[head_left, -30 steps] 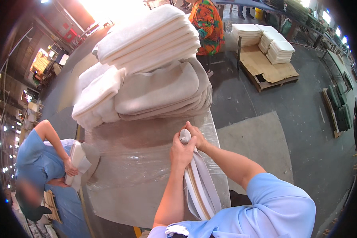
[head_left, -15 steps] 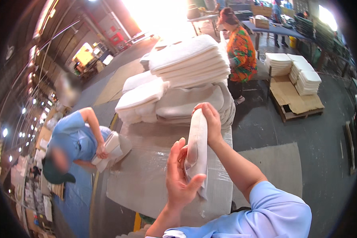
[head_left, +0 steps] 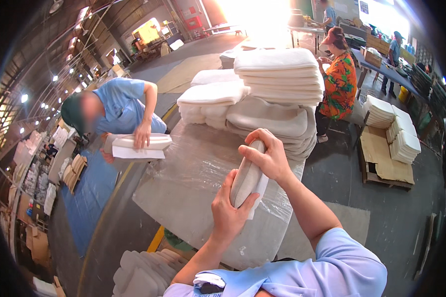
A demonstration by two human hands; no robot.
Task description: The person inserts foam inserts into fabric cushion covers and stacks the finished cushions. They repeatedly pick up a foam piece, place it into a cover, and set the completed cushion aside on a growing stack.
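Observation:
I hold a rolled-up beige towel (head_left: 246, 179) upright above the table. My right hand (head_left: 266, 157) grips its top end, and my left hand (head_left: 229, 212) clasps its lower part from below. A white paper slip sticks out at the roll's right side. Under my hands lies a table covered with clear plastic sheet (head_left: 193, 178). At its far end stand tall stacks of folded white and beige towels (head_left: 267, 94).
A person in a blue shirt (head_left: 116, 111) bends at the table's left edge, holding a folded towel with paper (head_left: 139, 144). Another person in an orange patterned top (head_left: 339, 81) stands behind the stacks. A pallet with towel piles (head_left: 389, 143) is at right. More towels (head_left: 143, 270) lie below.
The towel hung loose from my hands a second ago; it is now rolled tight and held upright. My view has shifted so the person in blue is nearer the table.

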